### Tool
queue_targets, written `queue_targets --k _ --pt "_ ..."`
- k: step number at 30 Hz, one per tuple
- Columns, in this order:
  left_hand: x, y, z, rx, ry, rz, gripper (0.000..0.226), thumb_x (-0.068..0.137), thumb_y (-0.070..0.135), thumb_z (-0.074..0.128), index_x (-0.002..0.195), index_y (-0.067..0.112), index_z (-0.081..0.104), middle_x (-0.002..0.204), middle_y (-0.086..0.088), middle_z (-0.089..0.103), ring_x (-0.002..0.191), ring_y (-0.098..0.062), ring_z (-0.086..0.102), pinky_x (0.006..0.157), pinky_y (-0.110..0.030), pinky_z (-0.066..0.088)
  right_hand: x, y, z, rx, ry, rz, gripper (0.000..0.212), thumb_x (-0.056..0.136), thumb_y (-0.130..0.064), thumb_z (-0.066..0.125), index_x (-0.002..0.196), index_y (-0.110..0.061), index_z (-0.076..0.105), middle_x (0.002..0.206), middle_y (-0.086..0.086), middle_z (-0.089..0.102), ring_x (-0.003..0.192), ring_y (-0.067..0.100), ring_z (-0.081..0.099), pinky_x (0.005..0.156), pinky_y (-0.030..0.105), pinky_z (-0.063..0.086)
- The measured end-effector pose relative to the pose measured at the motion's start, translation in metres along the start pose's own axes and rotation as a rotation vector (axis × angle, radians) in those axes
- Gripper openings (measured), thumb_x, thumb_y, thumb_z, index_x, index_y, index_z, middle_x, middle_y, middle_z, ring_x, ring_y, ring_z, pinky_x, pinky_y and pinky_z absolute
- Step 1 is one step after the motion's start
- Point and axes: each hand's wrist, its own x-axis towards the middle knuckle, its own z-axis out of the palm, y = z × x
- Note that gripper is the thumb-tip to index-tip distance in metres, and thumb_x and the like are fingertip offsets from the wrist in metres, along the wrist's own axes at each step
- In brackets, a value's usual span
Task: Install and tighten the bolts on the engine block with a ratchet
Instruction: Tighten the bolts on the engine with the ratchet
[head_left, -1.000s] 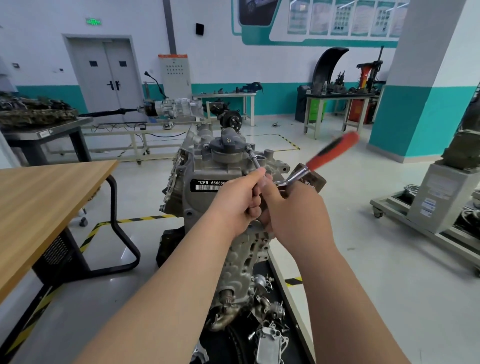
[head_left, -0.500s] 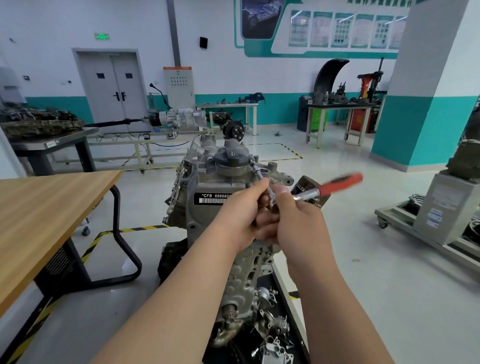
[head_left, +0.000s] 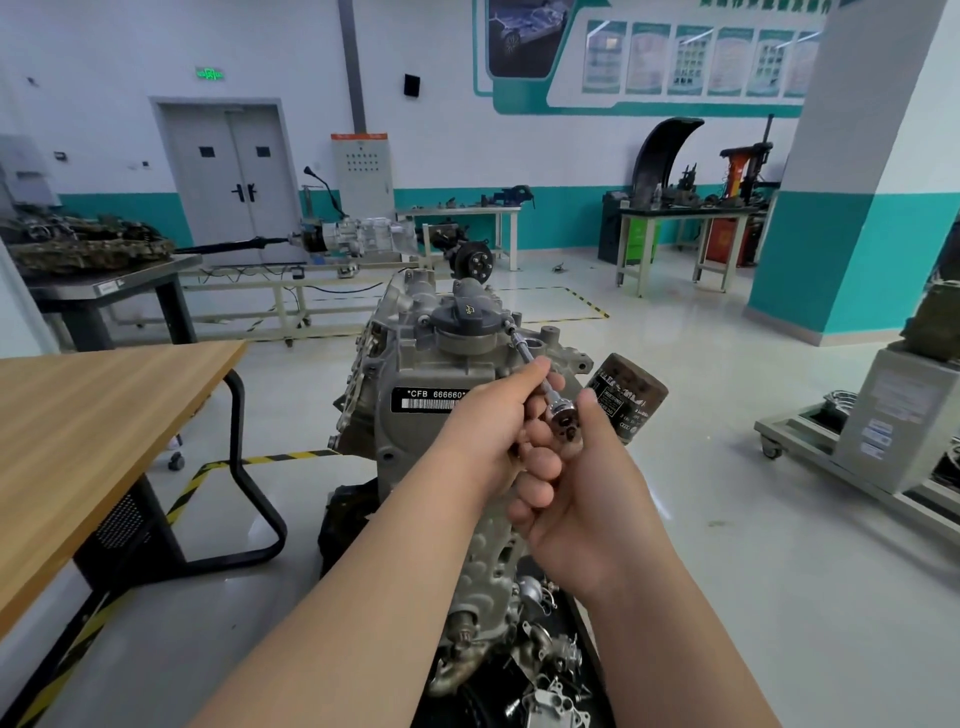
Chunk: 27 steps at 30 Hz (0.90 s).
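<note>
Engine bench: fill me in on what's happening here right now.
A person is working a ratchet on the top of an engine block. The right hand has its grip closed around the ratchet's head end, handle hidden in the palm. The left hand pinches the extension bar, steadying it as it runs up to a bolt beside the grey filler cap. How tight the bolt is cannot be told.

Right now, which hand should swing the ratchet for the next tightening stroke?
The right hand: it is wrapped around the ratchet at its head, handle hidden in the palm. The left hand only pinches the extension bar, steadying it toward the bolt on the engine block.
</note>
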Motion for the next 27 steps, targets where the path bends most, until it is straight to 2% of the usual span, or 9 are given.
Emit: queue_targets --k 3,5,8,11,15,17,20,24,27 --pt "0.003 -0.003 0.002 -0.029 0.013 0.017 0.042 0.090 0.037 0.064 0.052 0.019 0.067 0.046 0.005 0.040 0.032 -0.007 0.032 0.036 -0.016 0.024 0.002 -0.007 -0.006 -0.467 0.150 -0.228 0.054 0.093 -0.059 0.047 0.075 -0.011 0.067 0.044 0.001 0.052 0.034 0.017 0.045 0.042 0.029 0.042" --pt "0.004 -0.003 0.004 -0.042 0.030 0.016 0.029 0.089 0.035 0.066 0.065 0.018 0.067 0.045 0.007 0.042 0.033 -0.006 0.030 0.037 -0.016 0.024 0.000 -0.015 -0.009 -0.875 0.247 -0.435 0.060 0.086 -0.065 0.046 0.062 -0.012 0.062 0.043 0.004 0.057 0.038 0.019 0.052 0.047 0.035 0.048" --pt "0.005 -0.001 0.006 -0.057 0.054 0.005 0.023 0.088 0.036 0.067 0.080 0.014 0.065 0.042 0.007 0.039 0.035 -0.007 0.028 0.038 -0.019 0.022 -0.002 -0.024 -0.006 -1.360 0.419 -0.723 0.056 0.071 -0.071 0.044 0.049 -0.020 0.046 0.037 -0.007 0.050 0.033 0.008 0.043 0.040 0.027 0.033" --pt "0.006 0.003 0.008 -0.043 0.064 0.003 0.025 0.087 0.037 0.067 0.076 0.016 0.062 0.043 0.005 0.037 0.038 -0.009 0.028 0.039 -0.020 0.023 0.000 -0.027 0.000 -1.452 0.481 -0.869 0.044 0.076 -0.063 0.058 0.057 -0.025 0.048 0.042 -0.011 0.048 0.042 0.003 0.044 0.043 0.024 0.026" --pt "0.004 0.006 0.010 -0.031 0.052 -0.018 0.024 0.086 0.038 0.069 0.087 0.015 0.065 0.083 -0.007 0.052 0.075 -0.021 0.044 0.062 -0.029 0.035 0.003 -0.022 -0.005 -1.426 0.412 -0.877 0.027 0.086 -0.055 0.053 0.087 -0.028 0.055 0.061 -0.012 0.055 0.061 0.002 0.052 0.047 0.024 0.031" --pt "0.003 0.006 0.009 -0.021 0.027 -0.028 0.024 0.087 0.039 0.066 0.084 0.015 0.064 0.073 -0.003 0.051 0.061 -0.015 0.044 0.055 -0.025 0.034 0.005 -0.020 -0.004 -1.366 0.376 -0.849 0.029 0.090 -0.052 0.048 0.081 -0.024 0.053 0.060 -0.009 0.057 0.056 0.003 0.053 0.046 0.023 0.033" --pt "0.004 0.007 0.006 0.034 -0.019 -0.041 0.028 0.093 0.042 0.055 0.089 0.015 0.054 0.048 0.003 0.036 0.033 -0.011 0.028 0.038 -0.014 0.025 0.007 -0.019 -0.001 -0.935 0.239 -0.652 0.030 0.095 -0.042 0.046 0.080 -0.022 0.063 0.059 -0.001 0.066 0.052 0.013 0.064 0.056 0.032 0.052" --pt "0.004 0.009 -0.002 0.035 -0.088 -0.090 0.036 0.094 0.046 0.051 0.077 0.015 0.058 0.036 0.002 0.032 0.024 -0.011 0.024 0.032 -0.011 0.022 0.003 -0.010 0.009 -0.328 0.071 -0.346 0.030 0.103 -0.034 0.041 0.095 -0.017 0.065 0.056 0.003 0.061 0.045 0.018 0.062 0.049 0.031 0.051" --pt "0.005 0.008 -0.002 -0.066 -0.110 -0.117 0.034 0.097 0.038 0.051 0.080 0.014 0.069 0.044 0.002 0.046 0.033 -0.008 0.042 0.031 -0.013 0.037 0.000 -0.007 0.016 0.192 0.016 -0.121 0.035 0.103 -0.036 0.040 0.095 -0.012 0.064 0.053 0.003 0.058 0.039 0.011 0.056 0.041 0.020 0.047"
